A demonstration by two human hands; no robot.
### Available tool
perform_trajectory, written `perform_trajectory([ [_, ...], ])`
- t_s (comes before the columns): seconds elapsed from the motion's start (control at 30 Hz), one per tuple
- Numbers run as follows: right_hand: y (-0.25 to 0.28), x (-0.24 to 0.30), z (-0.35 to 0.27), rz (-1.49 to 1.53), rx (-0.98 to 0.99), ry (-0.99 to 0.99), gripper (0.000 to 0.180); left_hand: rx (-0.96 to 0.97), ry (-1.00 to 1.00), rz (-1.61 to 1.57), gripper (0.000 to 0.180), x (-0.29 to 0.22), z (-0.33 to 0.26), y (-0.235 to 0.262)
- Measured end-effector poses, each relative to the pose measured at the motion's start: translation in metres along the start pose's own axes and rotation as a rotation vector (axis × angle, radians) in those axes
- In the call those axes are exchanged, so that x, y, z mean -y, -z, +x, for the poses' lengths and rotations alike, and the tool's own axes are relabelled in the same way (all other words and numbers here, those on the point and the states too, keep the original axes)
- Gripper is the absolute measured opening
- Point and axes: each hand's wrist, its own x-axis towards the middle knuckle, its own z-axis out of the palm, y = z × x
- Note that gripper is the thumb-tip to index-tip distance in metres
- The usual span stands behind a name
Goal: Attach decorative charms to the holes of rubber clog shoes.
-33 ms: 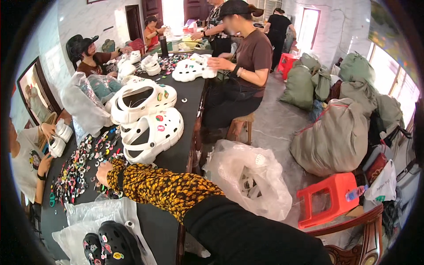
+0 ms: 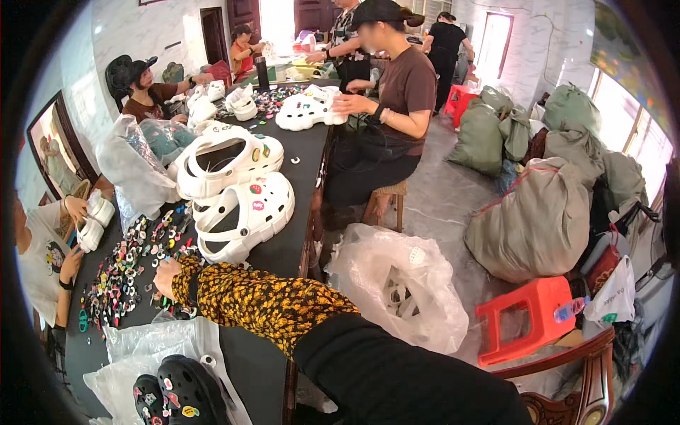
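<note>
Charms [image 2: 131, 273], small, many-coloured, scattered.

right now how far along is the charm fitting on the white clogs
Done: the two big white clogs on the black table already carry a few coloured charms each, and a decorated black pair lies on a plastic bag nearby. In hand: one hand, in a yellow patterned sleeve, reaches into the loose charm pile. Left: most holes on the white clogs are bare and the pile is large.
</note>
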Motion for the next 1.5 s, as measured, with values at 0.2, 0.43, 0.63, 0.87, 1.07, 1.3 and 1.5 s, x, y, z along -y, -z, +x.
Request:
perform_trajectory([
  [0.2,-0.019,0.011,0.008,0.05,-0.184,-0.061,0.016,0.016,0.066,-0.011,0.028,-0.001,0.001,0.005],
  [0.43,0.006,0.011,0.002,-0.155,-0.025,0.178,0.016,-0.036,0.048,0.001,0.028,-0.002,-0.002,0.003],
  [0.63,0.01,-0.003,-0.002,-0.127,0.056,0.195,0.018,-0.046,-0.005,0.024,0.028,0.001,0.0,-0.003],
  [0.87,0.056,0.003,0.01,-0.142,0.274,0.297,0.017,-0.123,-0.012,-0.002,0.028,0.024,-0.007,-0.013],
  [1.07,0.055,-0.031,0.012,0.399,0.375,-0.029,0.016,-0.117,0.047,-0.034,0.027,0.007,-0.001,-0.011],
  [1.3,0.049,-0.019,0.025,0.346,0.3,0.052,0.022,-0.122,0.085,-0.029,0.028,0.009,-0.009,-0.004],
  [1.5,0.051,0.002,0.014,0.148,0.364,0.151,0.024,-0.127,0.088,-0.054,0.026,0.005,-0.007,-0.005],
])
